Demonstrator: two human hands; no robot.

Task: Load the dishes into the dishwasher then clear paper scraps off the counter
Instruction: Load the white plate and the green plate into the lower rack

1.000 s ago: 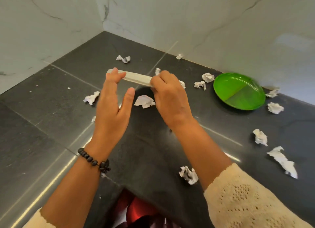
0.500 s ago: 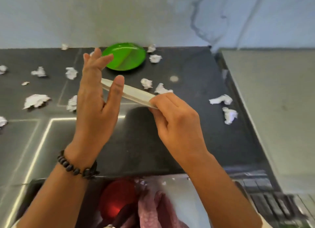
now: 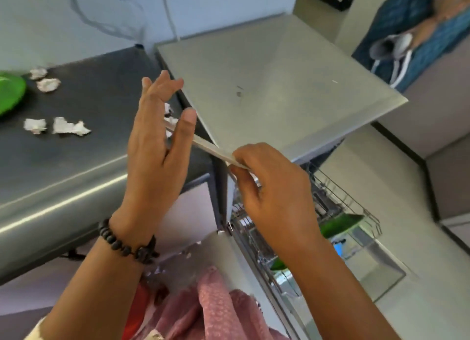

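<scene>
A pale plate (image 3: 216, 150) is held edge-on between two hands above the open dishwasher — the right hand (image 3: 269, 187) pinching its near rim, the left hand (image 3: 157, 141) flat and straight-fingered against the far edge, apparently to steady it for slotting into the rack (image 3: 340, 199), where green dishes (image 3: 338, 225) are already stood. Paper scraps (image 3: 63, 127) and a green plate (image 3: 10, 90) are left on the table (image 3: 76, 161) — work seemingly for later.

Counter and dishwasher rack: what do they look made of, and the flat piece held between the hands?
Counter: dark stone or composite, semi-matte, with a brushed metal front edge that glints. Dishwasher rack: thin metal wire, grey grid. Flat piece: seen edge-on, thin, pale and rigid, probably plastic or ceramic; the look leaves it open.
</scene>
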